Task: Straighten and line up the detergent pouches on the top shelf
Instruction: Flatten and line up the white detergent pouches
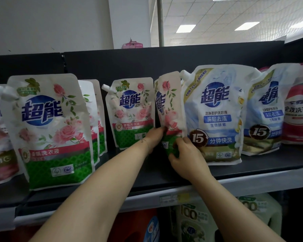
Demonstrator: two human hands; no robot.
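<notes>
Head view shows the top shelf [252, 173] partly tidied, by my reading. The big rose pouch [51, 131] at the left, the big blue pouch [215, 116] and the second blue pouch [266, 117] stand near the front facing out, though the rose one leans. Between them the small rose pouch [131, 112] stands farther back, tilted, and likely needs pulling forward. Just beside it the twisted small pouch [168, 109] is turned almost edge-on; the left hand [154, 138] grips its lower left edge, and the right hand [184, 154] curls round its green base.
</notes>
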